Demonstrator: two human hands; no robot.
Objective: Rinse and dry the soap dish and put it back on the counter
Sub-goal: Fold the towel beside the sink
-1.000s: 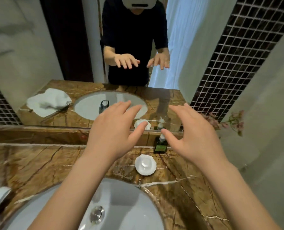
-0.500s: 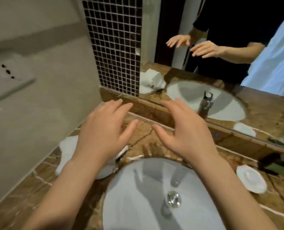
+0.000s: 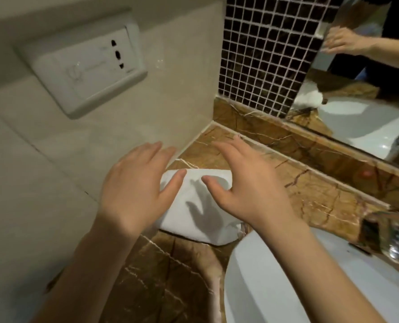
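Observation:
A folded white towel [image 3: 200, 206] lies on the brown marble counter [image 3: 310, 197] in the left corner, beside the white sink basin [image 3: 287, 287]. My left hand [image 3: 135, 187] hovers over the towel's left edge with fingers spread and empty. My right hand [image 3: 247, 185] hovers over its right part, also spread and holding nothing; its shadow falls on the towel. The soap dish is out of view.
A white wall socket plate [image 3: 86, 66] sits on the beige wall at left. Dark mosaic tiles [image 3: 263, 54] and a mirror [image 3: 368, 89] stand behind the counter. The chrome faucet [image 3: 389, 238] is blurred at the right edge.
The view has swung left, from the soap dish and sink to the towel corner. Both hands moved left with it and now hover over the towel, still empty.

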